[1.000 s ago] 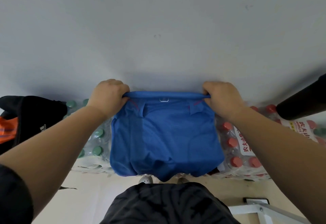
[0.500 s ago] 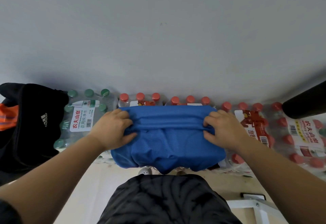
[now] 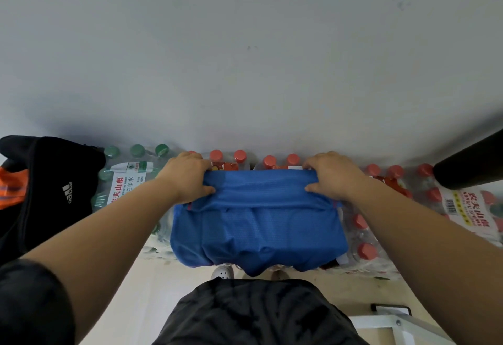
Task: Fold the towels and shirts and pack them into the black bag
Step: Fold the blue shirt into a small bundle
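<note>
A grey wall (image 3: pixel 245 59) fills the upper view. Along its foot stand shrink-wrapped packs of water bottles: red-capped packs (image 3: pixel 367 236) in the middle and to the right, and a green-capped pack (image 3: pixel 128 178) to the left, every bottle upright inside its clear film. Far left, touching the green-capped pack, slumps the black bag (image 3: pixel 49 195), with a white logo on its side and an orange striped patch at its left edge; its inside cannot be seen. The blue shirt (image 3: pixel 258 225) lies on top of the packs, folded into a broad band whose long axis runs left to right; its rolled far edge faces the wall, and its near edge droops over the packs' front toward the floor (image 3: pixel 152 290). The left hand (image 3: pixel 185 176) and the right hand (image 3: pixel 332 174) each grip one end of that far edge, fingers curled over the fabric with thumbs on the near side.
</note>
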The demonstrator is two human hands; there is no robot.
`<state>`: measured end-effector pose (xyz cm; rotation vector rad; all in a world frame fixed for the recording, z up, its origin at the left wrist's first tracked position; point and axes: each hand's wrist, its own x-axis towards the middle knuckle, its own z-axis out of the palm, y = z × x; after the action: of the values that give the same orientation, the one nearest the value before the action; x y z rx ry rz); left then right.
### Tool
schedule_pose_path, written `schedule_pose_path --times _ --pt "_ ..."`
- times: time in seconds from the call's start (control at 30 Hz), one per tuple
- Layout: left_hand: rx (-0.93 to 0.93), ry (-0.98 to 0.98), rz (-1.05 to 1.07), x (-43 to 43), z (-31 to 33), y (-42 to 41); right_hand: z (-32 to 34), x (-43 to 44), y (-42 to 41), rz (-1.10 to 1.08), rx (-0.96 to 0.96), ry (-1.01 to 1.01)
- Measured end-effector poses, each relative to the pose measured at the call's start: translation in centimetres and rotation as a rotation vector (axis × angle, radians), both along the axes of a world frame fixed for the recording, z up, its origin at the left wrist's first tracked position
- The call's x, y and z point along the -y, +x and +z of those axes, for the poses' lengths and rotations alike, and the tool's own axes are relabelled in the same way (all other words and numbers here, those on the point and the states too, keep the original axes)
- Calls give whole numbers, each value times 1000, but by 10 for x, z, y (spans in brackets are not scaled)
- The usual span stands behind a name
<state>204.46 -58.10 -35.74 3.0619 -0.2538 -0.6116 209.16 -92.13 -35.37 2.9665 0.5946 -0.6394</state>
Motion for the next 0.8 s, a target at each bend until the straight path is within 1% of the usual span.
schedule_pose_path --times 0.13,0.23,0.33,0.43,0.53,0.67,0.73,0.8 --pt "-107 -7 32 -2 5 9 0 0 3 -7 -23 -23" --pt "-185 17 -12 -3 7 15 -3 3 4 21 -47 -16" --pt "-196 3 -29 -4 8 20 0 7 9 60 -75 -16" --pt "-171 -40 6 -7 12 26 6 8 17 51 -64 -42" --pt "-80 -97 59 -11 20 38 14 6 30 44 90 -30" --pt "192 -132 74 -16 28 49 28 2 37 -37 245 76" --pt "325 -151 52 -18 29 46 26 3 30 -18 371 114" --pt "409 -163 20 -20 27 36 22 6 19 4 484 127"
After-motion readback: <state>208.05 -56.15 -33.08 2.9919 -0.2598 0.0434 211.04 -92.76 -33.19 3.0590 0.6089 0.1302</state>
